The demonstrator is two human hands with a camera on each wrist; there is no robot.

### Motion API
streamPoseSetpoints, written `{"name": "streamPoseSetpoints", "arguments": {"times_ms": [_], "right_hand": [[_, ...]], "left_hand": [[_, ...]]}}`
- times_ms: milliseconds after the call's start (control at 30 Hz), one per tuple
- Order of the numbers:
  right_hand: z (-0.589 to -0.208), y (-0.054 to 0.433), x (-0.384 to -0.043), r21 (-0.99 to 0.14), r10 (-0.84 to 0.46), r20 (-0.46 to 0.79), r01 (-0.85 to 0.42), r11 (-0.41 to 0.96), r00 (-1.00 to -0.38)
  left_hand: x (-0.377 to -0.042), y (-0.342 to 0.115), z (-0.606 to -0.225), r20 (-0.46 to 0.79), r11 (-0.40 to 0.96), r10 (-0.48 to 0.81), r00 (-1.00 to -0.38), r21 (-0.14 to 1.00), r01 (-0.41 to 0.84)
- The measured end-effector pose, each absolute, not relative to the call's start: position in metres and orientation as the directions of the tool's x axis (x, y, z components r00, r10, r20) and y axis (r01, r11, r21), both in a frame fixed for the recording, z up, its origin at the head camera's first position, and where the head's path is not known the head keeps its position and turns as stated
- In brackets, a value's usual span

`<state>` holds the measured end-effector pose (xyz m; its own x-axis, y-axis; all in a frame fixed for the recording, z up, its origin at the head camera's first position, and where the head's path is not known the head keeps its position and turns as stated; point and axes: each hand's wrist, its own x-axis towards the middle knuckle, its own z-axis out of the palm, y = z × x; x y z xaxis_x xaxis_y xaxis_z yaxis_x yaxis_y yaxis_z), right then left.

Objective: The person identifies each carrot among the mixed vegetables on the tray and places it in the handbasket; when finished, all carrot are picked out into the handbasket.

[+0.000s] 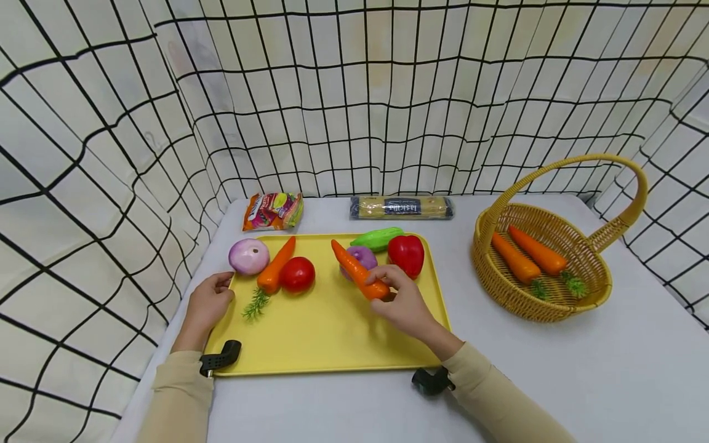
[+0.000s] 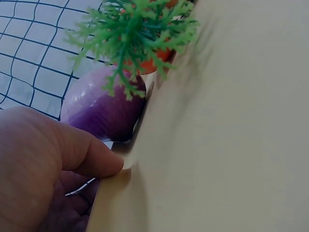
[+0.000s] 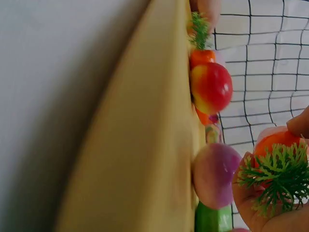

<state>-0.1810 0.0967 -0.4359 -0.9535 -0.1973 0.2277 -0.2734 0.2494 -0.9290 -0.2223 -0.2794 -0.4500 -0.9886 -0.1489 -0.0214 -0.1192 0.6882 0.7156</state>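
Observation:
My right hand [image 1: 403, 304] holds a toy carrot [image 1: 354, 269] by its thick end above the yellow tray [image 1: 332, 344]. The carrot's tip points away and to the left; its green leafy top [image 3: 277, 176] shows in the right wrist view. At the tray's left edge my left hand [image 1: 208, 306] pinches the rim, the thumb [image 2: 91, 152] on top. A purple onion [image 1: 249, 256] lies just beyond that hand, at the tray's edge. Another carrot [image 1: 277, 266] and a tomato [image 1: 297, 275] sit beside it. Behind the held carrot is a round purple vegetable [image 1: 362, 256], partly hidden.
A green cucumber [image 1: 376, 239] and a red bell pepper [image 1: 407, 256] lie at the tray's far right. Beyond the tray are a colourful packet [image 1: 274, 211] and a pasta pack [image 1: 402, 208]. The handled wicker basket [image 1: 498, 301] at right holds two carrots [image 1: 537, 250]. Netting [image 1: 332, 129] surrounds the table.

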Motion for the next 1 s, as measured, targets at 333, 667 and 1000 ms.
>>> {"name": "streamPoseSetpoints", "arguments": {"times_ms": [333,667,1000], "right_hand": [[-0.418,0.160,-0.186,-0.897,-0.130,0.353,-0.374,0.234,-0.927],[-0.394,0.207,-0.169,-0.827,-0.026,0.433,-0.409,0.385,-0.901],[-0.414,0.252,-0.176,-0.841,0.076,0.430,-0.368,0.397,-0.900]], "left_hand": [[-0.222,-0.281,-0.449,-0.003,0.679,-0.149,-0.989,0.727,-0.105],[-0.219,-0.281,-0.449,-0.005,0.676,-0.137,-0.991,0.731,-0.097],[-0.220,-0.281,-0.448,0.011,0.682,-0.145,-0.989,0.726,-0.092]]}}
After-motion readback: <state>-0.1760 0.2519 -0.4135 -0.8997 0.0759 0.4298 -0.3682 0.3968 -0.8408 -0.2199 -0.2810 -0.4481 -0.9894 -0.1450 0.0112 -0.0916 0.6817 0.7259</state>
